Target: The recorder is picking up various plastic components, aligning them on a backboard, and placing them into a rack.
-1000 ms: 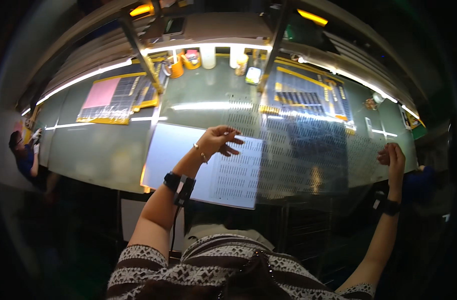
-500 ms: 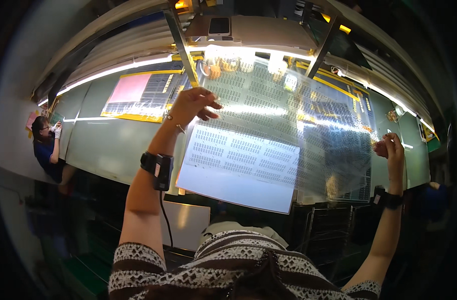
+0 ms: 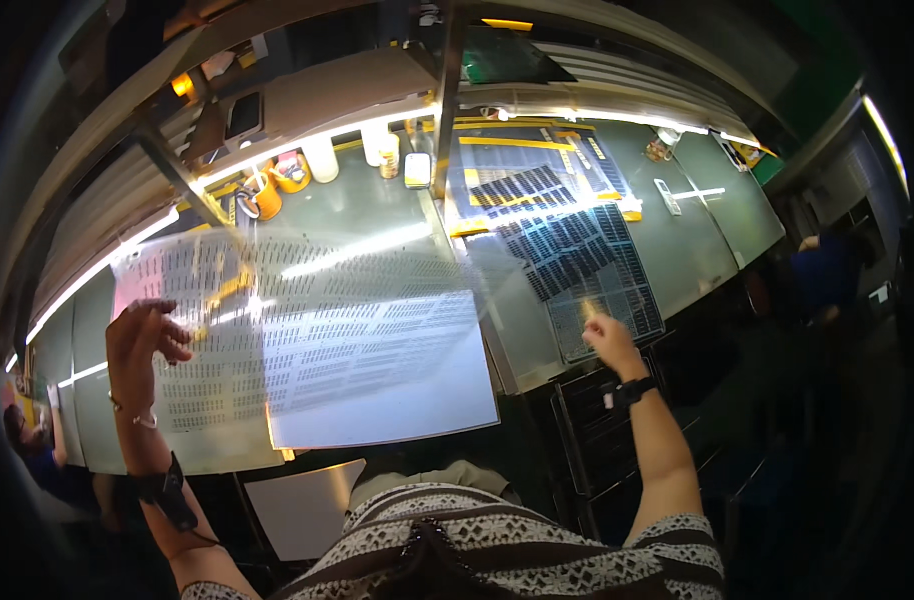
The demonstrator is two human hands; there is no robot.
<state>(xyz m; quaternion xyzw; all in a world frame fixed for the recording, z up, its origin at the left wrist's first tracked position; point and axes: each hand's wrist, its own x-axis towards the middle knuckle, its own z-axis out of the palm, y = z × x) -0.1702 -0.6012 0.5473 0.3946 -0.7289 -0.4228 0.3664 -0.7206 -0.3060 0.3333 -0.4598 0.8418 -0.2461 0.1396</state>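
A large clear film [image 3: 212, 385] printed with rows of small dark marks is stretched above the bench. At its left side my left hand [image 3: 147, 345] is closed on the film with curled fingers. My right hand [image 3: 612, 342], fingers pinched together, appears to grip the film's faint right side; the exact contact is hard to see. Under the film's middle lies a white sheet [image 3: 392, 415], its lower part uncovered. Below and beyond my right hand is a dark gridded panel [image 3: 587, 260] on the bench.
Along the back stand orange cups [image 3: 267, 200], a white cylinder [image 3: 320, 160] and a small box [image 3: 417, 170]. A metal post [image 3: 449, 90] rises near the middle. A phone [image 3: 244, 115] rests on the upper shelf. A co-worker [image 3: 42, 450] is at the far left.
The view has swung right. Both hands and the film have shifted left and nearer relative to the bench. The film now covers less of the dark panel, with the white sheet still beneath it.
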